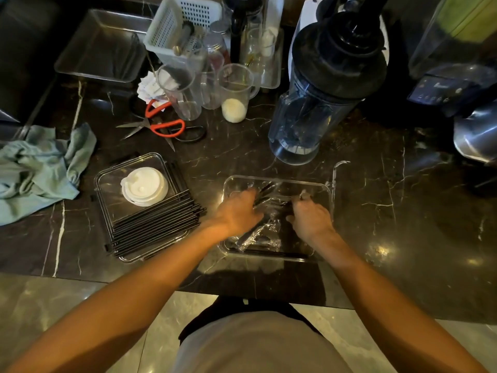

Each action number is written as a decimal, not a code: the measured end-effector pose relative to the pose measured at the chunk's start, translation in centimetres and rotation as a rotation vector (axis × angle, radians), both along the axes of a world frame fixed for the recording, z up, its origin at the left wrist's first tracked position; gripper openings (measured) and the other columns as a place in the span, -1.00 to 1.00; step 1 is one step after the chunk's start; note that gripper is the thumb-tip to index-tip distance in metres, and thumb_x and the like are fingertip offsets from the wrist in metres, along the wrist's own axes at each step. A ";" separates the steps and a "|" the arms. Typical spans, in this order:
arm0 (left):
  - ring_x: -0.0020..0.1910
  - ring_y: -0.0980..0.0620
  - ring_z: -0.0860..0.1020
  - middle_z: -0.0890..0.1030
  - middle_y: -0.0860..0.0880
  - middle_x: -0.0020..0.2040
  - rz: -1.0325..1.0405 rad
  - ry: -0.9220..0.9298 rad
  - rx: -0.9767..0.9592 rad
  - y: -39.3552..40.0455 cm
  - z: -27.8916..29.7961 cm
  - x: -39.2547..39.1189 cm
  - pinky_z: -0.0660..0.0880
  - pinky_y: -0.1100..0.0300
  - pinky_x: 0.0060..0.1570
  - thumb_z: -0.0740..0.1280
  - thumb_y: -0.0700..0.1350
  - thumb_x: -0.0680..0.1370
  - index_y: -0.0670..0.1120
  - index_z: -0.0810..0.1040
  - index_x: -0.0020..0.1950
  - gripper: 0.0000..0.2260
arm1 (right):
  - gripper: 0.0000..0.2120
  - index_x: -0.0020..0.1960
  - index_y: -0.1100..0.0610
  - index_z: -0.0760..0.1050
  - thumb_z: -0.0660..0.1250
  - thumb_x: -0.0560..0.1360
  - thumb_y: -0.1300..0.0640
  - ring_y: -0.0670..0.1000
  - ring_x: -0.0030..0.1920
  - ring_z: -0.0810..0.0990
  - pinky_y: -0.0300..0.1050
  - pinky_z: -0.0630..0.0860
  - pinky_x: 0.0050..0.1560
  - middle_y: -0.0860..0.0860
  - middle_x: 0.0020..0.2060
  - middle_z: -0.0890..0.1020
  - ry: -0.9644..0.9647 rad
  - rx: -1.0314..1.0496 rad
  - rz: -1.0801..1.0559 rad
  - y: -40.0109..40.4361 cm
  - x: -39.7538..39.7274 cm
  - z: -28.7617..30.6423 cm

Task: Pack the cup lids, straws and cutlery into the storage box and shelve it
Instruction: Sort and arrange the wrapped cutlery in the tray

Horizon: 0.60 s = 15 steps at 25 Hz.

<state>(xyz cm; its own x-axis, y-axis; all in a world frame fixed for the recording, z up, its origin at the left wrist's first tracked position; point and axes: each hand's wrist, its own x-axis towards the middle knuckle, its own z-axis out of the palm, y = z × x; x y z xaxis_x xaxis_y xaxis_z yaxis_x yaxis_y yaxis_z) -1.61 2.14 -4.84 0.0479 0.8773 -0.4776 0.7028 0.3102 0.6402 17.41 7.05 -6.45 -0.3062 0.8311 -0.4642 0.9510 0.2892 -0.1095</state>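
A clear plastic storage box (320,184) sits on the dark marble counter in front of me. Both hands are inside it. My left hand (238,212) presses on black cutlery in clear wrappers (258,235) lying in the box. My right hand (309,216) grips a wrapped piece at the box's right side. To the left lies the box's clear lid (107,181), with a stack of white cup lids (145,185) and a bundle of black straws (156,219) resting on it.
Beyond the box stands a blender jug (317,103). Red-handled scissors (161,125), measuring cups (234,92), a white basket (177,28) and a metal tray (102,44) crowd the back. A green cloth (40,168) lies at the left. The counter edge runs just below the box.
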 end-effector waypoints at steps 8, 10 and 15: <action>0.06 -0.06 0.61 0.61 -0.07 0.12 -0.419 0.511 -0.131 -0.3 -1.2 2.2 0.54 0.06 0.05 0.55 0.09 0.45 -0.12 0.38 0.44 -0.33 | -0.91 -0.07 0.10 0.58 0.36 0.60 0.12 0.08 -0.08 0.67 0.06 0.65 0.06 0.04 -0.12 0.66 0.010 -0.173 -0.121 0.6 -0.2 2.5; 0.10 -0.09 0.63 0.61 -0.08 0.14 -0.425 0.552 -0.127 0.1 -1.8 2.4 0.54 0.04 0.06 0.59 0.10 0.39 -0.12 0.35 0.44 -0.25 | -0.86 -0.10 0.07 0.54 0.35 0.61 0.07 0.03 -0.14 0.66 0.03 0.65 0.03 0.01 -0.16 0.65 -0.009 -0.211 -0.152 0.8 0.1 3.7; 0.28 -0.13 0.55 0.53 -0.15 0.32 -0.469 0.656 -0.051 0.2 -2.5 3.2 0.52 0.02 0.19 0.60 0.04 0.39 -0.15 0.24 0.53 -0.15 | -0.87 -0.04 0.09 0.57 0.33 0.61 0.05 0.04 -0.17 0.64 -0.02 0.65 -0.08 0.03 -0.16 0.63 0.019 -0.285 -0.254 0.8 1.6 5.9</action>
